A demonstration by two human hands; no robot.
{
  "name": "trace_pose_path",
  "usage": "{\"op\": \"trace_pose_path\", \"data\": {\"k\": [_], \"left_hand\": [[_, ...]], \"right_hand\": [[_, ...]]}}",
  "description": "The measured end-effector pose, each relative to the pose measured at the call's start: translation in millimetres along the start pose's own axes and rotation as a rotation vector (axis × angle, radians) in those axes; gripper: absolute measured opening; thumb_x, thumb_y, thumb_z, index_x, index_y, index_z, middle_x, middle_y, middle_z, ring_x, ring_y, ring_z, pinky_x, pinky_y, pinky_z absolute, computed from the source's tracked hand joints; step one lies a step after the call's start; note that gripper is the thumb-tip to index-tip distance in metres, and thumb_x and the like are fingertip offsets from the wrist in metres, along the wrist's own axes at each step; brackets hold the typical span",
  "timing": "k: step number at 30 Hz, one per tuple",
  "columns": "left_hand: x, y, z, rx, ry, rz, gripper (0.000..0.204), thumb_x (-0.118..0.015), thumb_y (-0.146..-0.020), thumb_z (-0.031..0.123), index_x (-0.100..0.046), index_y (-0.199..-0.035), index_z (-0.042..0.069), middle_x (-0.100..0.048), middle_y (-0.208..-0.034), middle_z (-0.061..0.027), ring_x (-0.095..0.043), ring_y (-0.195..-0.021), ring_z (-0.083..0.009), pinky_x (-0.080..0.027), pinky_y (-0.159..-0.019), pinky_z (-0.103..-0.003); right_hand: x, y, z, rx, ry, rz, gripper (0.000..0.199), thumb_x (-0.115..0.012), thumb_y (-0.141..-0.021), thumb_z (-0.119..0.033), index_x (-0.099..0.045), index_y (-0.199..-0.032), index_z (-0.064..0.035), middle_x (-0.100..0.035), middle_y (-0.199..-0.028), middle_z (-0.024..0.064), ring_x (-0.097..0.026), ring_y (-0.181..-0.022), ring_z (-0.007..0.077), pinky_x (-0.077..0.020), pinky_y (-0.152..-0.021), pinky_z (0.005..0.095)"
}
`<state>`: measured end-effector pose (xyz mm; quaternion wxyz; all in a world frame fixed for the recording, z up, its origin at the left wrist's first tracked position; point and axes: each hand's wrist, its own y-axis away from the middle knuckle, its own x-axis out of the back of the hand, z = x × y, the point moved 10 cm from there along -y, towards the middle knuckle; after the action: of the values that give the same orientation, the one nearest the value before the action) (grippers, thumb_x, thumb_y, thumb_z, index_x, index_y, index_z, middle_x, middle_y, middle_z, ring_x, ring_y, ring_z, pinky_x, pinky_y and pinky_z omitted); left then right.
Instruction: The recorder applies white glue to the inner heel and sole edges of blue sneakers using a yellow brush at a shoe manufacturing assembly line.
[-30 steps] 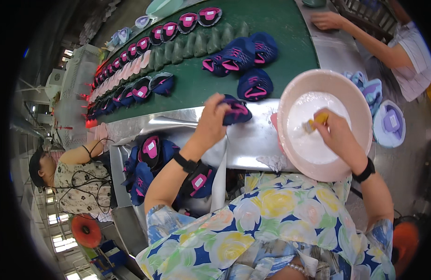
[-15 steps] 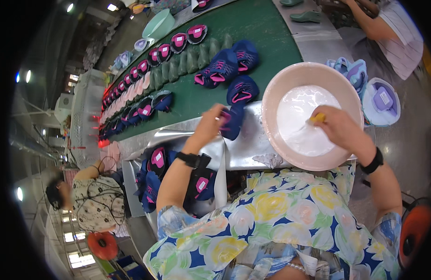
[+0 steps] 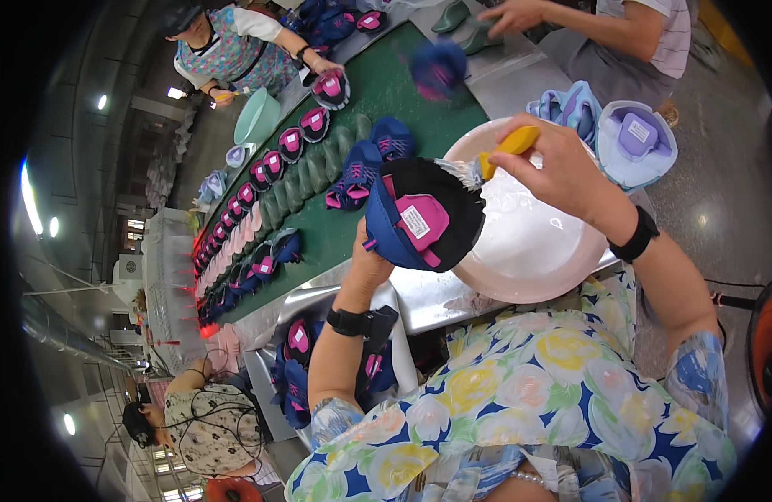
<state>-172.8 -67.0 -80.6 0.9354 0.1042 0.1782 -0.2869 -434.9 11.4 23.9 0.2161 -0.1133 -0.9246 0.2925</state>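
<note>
My left hand [image 3: 369, 263] grips a navy shoe upper [image 3: 386, 226] from beneath, tilted so its black inside and pink, labelled padding face up. In my right hand [image 3: 561, 171] is a yellow-handled brush [image 3: 510, 152], its whitish bristles against the edge of the upper's black lining. Just beyond and below them stands a pale pink basin [image 3: 553, 294] with white liquid [image 3: 541, 243] in it. Further left, several more navy shoe uppers [image 3: 352, 180] lie on the green belt [image 3: 319, 226].
Rows of pink-lined uppers [image 3: 291, 144] and green shoe lasts [image 3: 323, 159] cover the belt. Navy uppers [image 3: 295, 376] fill a bin by my left forearm. Light blue uppers [image 3: 633, 142] lie right of the basin. A co-worker's hand [image 3: 520, 15] is near a blurred navy upper [image 3: 438, 69].
My left hand has raised a shoe upper from the table's edge and turned its inside upward. My right hand has lifted the brush out of the white liquid onto the upper.
</note>
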Motion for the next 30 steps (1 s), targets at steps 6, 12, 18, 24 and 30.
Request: {"op": "trace_pose_path", "data": {"k": [6, 12, 18, 24, 30], "left_hand": [[6, 5, -13, -0.443, -0.181, 0.035, 0.047, -0.060, -0.092, 0.000, -0.050, -0.138, 0.003, -0.061, -0.130, -0.0070, -0.062, -0.115, -0.0186, -0.052, -0.100, -0.034], [-2, 2, 2, -0.557, -0.239, 0.114, 0.037, -0.057, -0.098, 0.006, -0.054, -0.134, 0.003, -0.061, -0.129, -0.0070, -0.061, -0.113, -0.0163, -0.048, -0.100, -0.031], [7, -9, 12, -0.446, -0.468, 0.211, 0.036, -0.054, -0.099, 0.017, -0.054, -0.131, 0.002, -0.063, -0.122, -0.0105, -0.065, -0.104, -0.0222, -0.053, -0.089, -0.029], [18, -4, -64, 0.356, 0.304, 0.163, 0.047, -0.041, -0.103, 0.039, -0.053, -0.132, 0.003, -0.066, -0.119, -0.0136, -0.070, -0.100, -0.0263, -0.061, -0.081, -0.034], [-53, 18, -110, 0.608, 0.548, 0.053, 0.055, -0.040, -0.103, 0.049, -0.050, -0.135, 0.005, -0.064, -0.124, -0.0166, -0.067, -0.108, -0.0269, -0.059, -0.086, -0.036]], "right_hand": [[-7, 32, 44, -0.417, -0.059, -0.008, 0.031, -0.073, -0.088, -0.023, -0.063, -0.095, 0.0051, -0.068, -0.075, 0.0128, -0.064, -0.061, 0.0159, -0.0475, -0.056, 0.0295], [-30, 57, 57, -0.654, -0.323, 0.016, 0.038, -0.073, -0.087, -0.028, -0.063, -0.096, 0.0079, -0.068, -0.076, 0.0136, -0.066, -0.063, 0.0161, -0.0511, -0.058, 0.0264], [-20, 49, 45, -0.526, -0.472, 0.039, 0.027, -0.073, -0.089, -0.019, -0.063, -0.099, 0.0044, -0.068, -0.080, 0.0108, -0.068, -0.070, 0.0150, -0.0535, -0.064, 0.0256], [1, 41, 15, -0.136, -0.211, -0.052, 0.020, -0.071, -0.088, -0.010, -0.064, -0.105, -0.0028, -0.069, -0.097, 0.0102, -0.069, -0.086, 0.0208, -0.0531, -0.075, 0.0306], [-32, 34, -33, 0.248, -0.234, -0.154, 0.021, -0.071, -0.088, -0.010, -0.065, -0.107, -0.0054, -0.069, -0.104, 0.0110, -0.067, -0.095, 0.0310, -0.0536, -0.082, 0.0370]]}}
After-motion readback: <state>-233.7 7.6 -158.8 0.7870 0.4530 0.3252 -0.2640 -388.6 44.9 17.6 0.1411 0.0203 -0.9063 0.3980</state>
